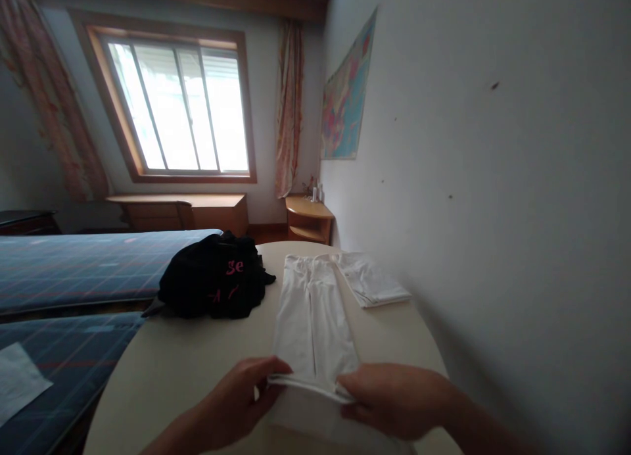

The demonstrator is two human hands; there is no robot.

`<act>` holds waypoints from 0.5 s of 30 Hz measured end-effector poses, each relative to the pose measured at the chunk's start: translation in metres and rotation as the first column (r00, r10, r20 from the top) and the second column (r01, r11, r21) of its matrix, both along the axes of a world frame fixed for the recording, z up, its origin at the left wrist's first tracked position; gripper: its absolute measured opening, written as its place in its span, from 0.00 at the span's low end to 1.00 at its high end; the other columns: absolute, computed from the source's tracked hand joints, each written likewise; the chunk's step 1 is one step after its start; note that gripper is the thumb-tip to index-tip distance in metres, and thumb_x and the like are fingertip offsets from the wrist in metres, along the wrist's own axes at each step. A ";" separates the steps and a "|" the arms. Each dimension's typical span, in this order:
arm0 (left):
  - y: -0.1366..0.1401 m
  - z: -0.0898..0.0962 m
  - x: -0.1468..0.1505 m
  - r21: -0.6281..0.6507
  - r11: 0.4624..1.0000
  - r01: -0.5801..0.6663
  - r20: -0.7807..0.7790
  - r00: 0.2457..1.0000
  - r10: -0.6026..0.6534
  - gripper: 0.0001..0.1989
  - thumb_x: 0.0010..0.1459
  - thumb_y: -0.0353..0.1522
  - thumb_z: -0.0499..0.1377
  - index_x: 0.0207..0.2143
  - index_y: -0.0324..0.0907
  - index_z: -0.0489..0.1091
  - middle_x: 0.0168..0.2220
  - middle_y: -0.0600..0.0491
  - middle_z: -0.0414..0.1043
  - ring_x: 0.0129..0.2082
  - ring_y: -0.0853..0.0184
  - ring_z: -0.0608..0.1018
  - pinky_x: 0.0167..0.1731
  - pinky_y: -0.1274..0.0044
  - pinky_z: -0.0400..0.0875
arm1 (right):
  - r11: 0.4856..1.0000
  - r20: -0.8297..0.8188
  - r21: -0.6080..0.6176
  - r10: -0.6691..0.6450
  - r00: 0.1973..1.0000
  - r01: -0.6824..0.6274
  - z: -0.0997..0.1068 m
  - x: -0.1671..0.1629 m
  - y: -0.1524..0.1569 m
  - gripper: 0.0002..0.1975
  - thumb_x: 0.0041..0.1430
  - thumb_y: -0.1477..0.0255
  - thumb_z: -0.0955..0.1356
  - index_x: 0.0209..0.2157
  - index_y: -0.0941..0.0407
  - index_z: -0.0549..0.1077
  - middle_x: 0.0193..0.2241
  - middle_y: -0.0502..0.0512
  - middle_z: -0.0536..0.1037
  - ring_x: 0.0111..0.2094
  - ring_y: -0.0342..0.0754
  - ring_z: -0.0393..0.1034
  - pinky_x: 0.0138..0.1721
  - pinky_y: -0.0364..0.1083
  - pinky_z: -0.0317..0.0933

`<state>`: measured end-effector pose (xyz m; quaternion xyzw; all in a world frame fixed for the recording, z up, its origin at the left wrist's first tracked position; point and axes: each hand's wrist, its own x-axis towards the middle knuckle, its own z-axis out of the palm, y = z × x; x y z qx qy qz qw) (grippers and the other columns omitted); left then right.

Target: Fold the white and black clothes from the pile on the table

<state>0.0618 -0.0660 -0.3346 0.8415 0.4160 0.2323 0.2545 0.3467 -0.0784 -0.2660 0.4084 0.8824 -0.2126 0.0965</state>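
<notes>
A pair of white trousers (315, 317) lies lengthwise on the round cream table (236, 356), waistband toward the far edge. Near its close end, my left hand (246, 389) pinches the left side of a raised fold between thumb and fingers. My right hand (394, 396) grips the right side of the same fold. Between both hands the fold is lifted a little, and white cloth hangs below it toward me. A folded white garment (372, 281) lies just right of the waistband. To the left sits a heaped black garment (211, 277) with pink lettering.
Beds with blue plaid mattresses (89, 264) stand left of the table, with a white sheet (20, 379) on the nearer one. A white wall (513, 244) runs close along the right. Beyond are a desk (217, 205) and a corner shelf (310, 208).
</notes>
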 end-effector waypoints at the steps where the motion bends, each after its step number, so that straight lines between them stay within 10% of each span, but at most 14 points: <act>1: 0.009 0.002 0.004 -0.004 0.999 -0.038 0.026 0.999 0.038 0.13 0.64 0.35 0.51 0.44 0.46 0.73 0.35 0.53 0.77 0.30 0.69 0.76 0.31 0.82 0.70 | 0.999 -0.007 0.045 -0.028 1.000 0.028 0.013 0.002 0.011 0.12 0.65 0.66 0.63 0.41 0.55 0.75 0.35 0.57 0.80 0.33 0.51 0.75 0.27 0.42 0.54; 6: 0.069 0.000 0.021 -0.036 0.978 -0.206 0.177 0.962 0.209 0.17 0.65 0.41 0.50 0.46 0.42 0.71 0.27 0.55 0.74 0.25 0.68 0.75 0.26 0.80 0.66 | 0.971 -0.038 0.213 -0.102 0.994 0.107 0.028 -0.003 0.076 0.10 0.62 0.72 0.65 0.41 0.57 0.77 0.40 0.61 0.80 0.41 0.54 0.74 0.38 0.46 0.61; 15: 0.118 -0.054 0.025 0.205 0.885 -0.419 0.155 0.906 0.393 0.21 0.60 0.31 0.54 0.57 0.41 0.63 0.56 0.43 0.70 0.55 0.58 0.73 0.56 0.65 0.66 | 0.858 -0.241 0.415 -0.218 0.946 0.303 -0.051 -0.016 0.101 0.20 0.61 0.74 0.66 0.56 0.56 0.71 0.53 0.61 0.75 0.54 0.57 0.68 0.55 0.53 0.59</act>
